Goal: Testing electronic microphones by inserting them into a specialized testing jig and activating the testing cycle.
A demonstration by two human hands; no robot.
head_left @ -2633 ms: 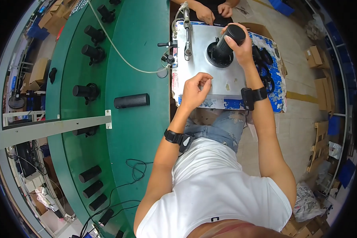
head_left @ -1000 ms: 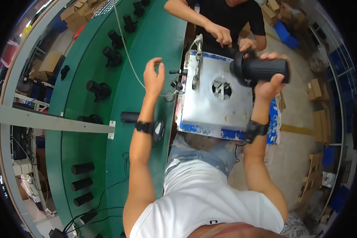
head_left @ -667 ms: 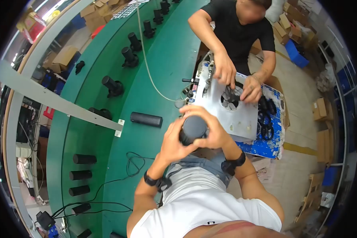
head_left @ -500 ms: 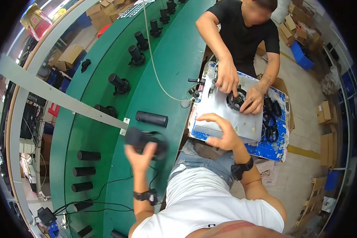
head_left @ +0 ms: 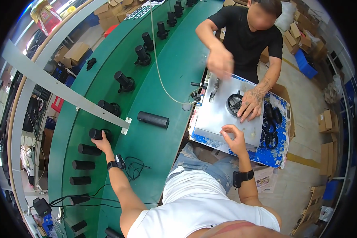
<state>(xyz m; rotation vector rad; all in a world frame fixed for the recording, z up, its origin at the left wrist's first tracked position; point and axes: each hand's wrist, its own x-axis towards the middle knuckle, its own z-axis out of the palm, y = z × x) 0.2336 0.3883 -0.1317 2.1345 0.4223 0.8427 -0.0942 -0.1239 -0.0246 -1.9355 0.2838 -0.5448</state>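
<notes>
At the left, my left hand is wrapped round a black cylinder with a wider ring base, at the row of like parts on the green bench. My right hand hovers by the near edge of a metal box, thumb and fingers apart with nothing between them. A black spoked ring sits in the round opening on the box top. A co-worker's hand rests beside that ring; their other hand is blurred above the box's far left corner. Loose on the bench lies a black ribbed cylinder.
Several black cylinders with ring bases line the green bench, and plain ones lie nearer. A grey metal bar slants over it. Black cables trail there. More black rings lie on the blue worktable.
My left hand has carried the black cylinder with a ring base left to the row. My right hand has lowered slightly rightward. One co-worker's hand has lifted off the spoked ring.
</notes>
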